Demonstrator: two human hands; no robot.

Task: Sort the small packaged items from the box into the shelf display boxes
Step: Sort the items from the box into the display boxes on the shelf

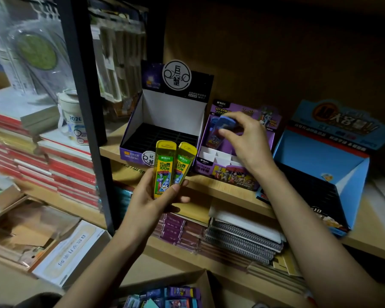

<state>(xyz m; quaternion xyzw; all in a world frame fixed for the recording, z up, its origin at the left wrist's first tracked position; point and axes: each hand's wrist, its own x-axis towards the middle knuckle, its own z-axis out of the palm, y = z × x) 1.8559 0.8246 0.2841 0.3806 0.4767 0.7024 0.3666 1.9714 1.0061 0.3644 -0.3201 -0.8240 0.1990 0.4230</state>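
My left hand (156, 201) holds two yellow packaged items (172, 167) upright in front of the wooden shelf. My right hand (245, 138) pinches a blue packaged item (226, 123) over the back of the purple display box (233, 176), whose white dividers show below it. To its left stands a dark display box (140, 134) with a black grid insert and no items in it. A blue display box (325, 156) stands at the right. The cardboard box (200, 278) of several small packaged items (165, 298) sits at the bottom edge.
A black shelf post (87, 112) rises at the left, with stacked red books (60, 167) and a white mug (72, 116) beyond it. Spiral notebooks (242, 243) and purple booklets (176, 227) lie on the lower shelf. An open carton (60, 247) sits lower left.
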